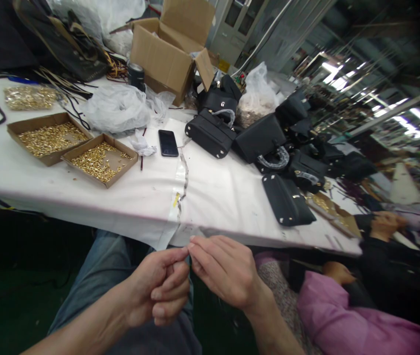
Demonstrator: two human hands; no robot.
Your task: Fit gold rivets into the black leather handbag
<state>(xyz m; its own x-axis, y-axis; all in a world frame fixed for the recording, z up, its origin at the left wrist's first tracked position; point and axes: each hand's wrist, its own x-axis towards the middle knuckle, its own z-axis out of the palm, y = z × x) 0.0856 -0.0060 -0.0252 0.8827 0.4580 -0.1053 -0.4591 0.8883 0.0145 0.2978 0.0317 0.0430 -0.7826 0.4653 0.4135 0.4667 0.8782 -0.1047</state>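
White-covered table, head view: near edge just beyond both hands, surface running across the frame.

Left hand: short of the table edge, above the lap; outer fingers curled toward the palm, thumb and forefinger drawn narrow.
Right hand: beside it, fingers straighter and laid close together, tips meeting the left thumb tip.
Grip: narrow at the fingertips; how firmly each closes, and whether anything small lies between, cannot be told.

Handling note, as a judgement: such fingertip work favours light, even pressure and steady wrists; held over the cloth, anything that slipped would likely land there, not on the floor.

Also listed: two cardboard trays of gold-coloured fittings, at left; dark phone, lying flat, well beyond the hands; black handbags, grouped at right; a neighbour's pink sleeve, lower right.
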